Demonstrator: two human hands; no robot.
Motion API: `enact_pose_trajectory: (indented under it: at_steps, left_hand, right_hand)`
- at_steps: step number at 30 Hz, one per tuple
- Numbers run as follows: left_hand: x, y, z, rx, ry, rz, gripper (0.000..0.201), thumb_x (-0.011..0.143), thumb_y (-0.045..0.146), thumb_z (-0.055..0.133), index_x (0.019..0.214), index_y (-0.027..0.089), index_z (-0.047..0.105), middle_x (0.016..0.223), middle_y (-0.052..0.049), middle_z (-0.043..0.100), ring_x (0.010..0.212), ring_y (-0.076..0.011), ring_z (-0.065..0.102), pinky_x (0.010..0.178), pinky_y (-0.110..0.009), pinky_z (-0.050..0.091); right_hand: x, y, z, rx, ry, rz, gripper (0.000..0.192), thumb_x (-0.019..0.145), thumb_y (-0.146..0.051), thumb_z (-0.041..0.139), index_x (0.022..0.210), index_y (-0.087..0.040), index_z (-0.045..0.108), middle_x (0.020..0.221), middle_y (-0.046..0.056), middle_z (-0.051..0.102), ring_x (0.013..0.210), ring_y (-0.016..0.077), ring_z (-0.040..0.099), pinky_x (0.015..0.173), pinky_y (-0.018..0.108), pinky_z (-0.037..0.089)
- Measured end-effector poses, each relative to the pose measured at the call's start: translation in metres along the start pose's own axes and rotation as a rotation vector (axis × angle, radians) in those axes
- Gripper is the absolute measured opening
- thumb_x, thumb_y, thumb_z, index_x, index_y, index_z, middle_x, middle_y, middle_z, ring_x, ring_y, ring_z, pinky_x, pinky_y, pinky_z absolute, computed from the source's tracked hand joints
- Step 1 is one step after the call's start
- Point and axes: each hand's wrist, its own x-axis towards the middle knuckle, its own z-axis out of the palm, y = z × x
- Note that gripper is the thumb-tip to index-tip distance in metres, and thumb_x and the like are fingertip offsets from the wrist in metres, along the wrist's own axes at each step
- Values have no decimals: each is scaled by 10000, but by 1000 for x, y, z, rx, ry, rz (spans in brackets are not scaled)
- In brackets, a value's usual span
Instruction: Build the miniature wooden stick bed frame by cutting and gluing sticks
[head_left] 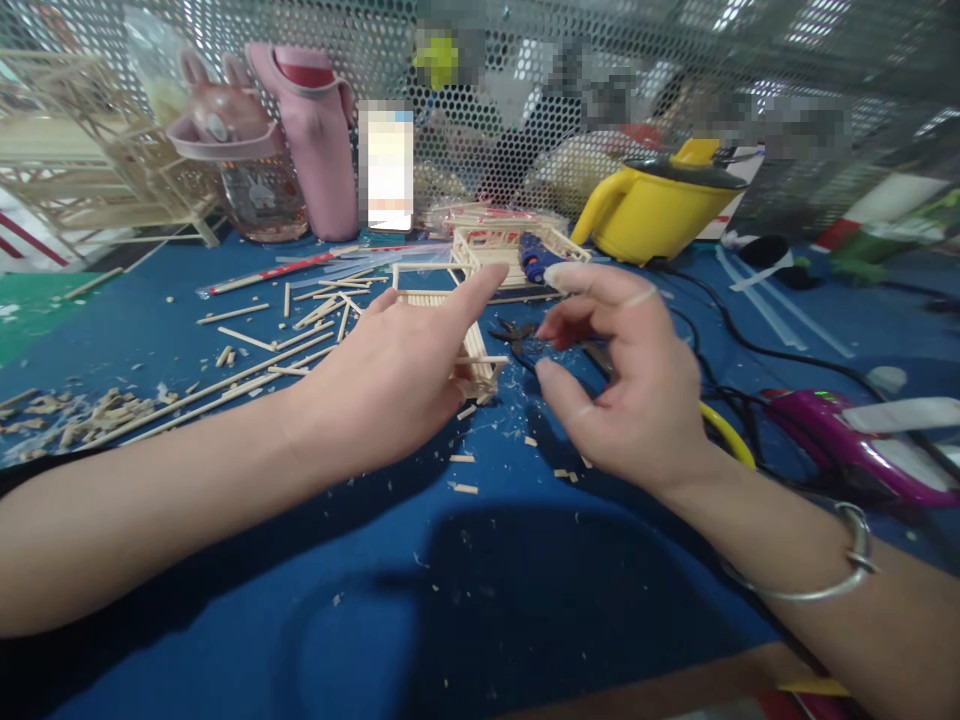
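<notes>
Left hand point(390, 375), fingers open, hides most of stick frame point(480, 365); right hand point(626, 375) half-curled, empty.

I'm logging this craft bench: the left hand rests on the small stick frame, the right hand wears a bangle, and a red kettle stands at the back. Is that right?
Not quite: the kettle at the back is yellow, not red, as the head view shows. The rest stands: the left hand rests on the small stick frame, and the right hand wears a bangle at the wrist.

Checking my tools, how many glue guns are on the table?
2: a blue glue gun behind the hands by the stick frame, and a purple glue gun at right. Others may be hidden.
</notes>
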Motion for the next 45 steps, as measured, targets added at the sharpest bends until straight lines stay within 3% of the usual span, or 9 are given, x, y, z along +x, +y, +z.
enact_pose_trajectory:
  at_steps: [3,12,26,34,45]
  left_hand:
    - [0,0,0,22,-12,-19,748,799,165,470,1467,209,137,909,-26,715,931,-221,639,958,-443,423]
    - [-1,2,-1,85,8,-4,728,828,197,470,1472,190,128,866,-34,707,953,-235,632,1013,-507,363]
    - [1,3,-1,101,14,45,763,814,190,476,1478,169,99,848,-37,721,934,-235,644,980,-465,407]
    - [2,2,-3,113,-8,86,792,817,189,467,1488,171,47,862,-43,718,962,-243,641,1000,-474,381]
    - [4,1,-3,124,-16,91,811,803,183,471,1489,157,39,844,-42,715,941,-240,644,962,-444,424]
  right_hand:
    - [0,8,7,166,-96,132,601,707,-80,563,1277,-197,417,902,25,581,845,178,575,818,367,483]
    - [-1,6,25,495,-232,271,619,704,-138,650,1256,-224,384,885,-9,600,874,158,591,877,374,440]
    - [1,1,28,581,-255,313,563,722,-111,622,1227,-223,399,863,-10,603,833,156,593,835,371,461]
    - [1,3,27,559,-236,300,635,720,-114,628,1286,-227,362,907,5,618,880,170,595,838,375,451]
    - [1,0,36,562,-188,294,518,777,-121,584,1246,-229,392,823,-22,629,831,153,611,807,365,472]
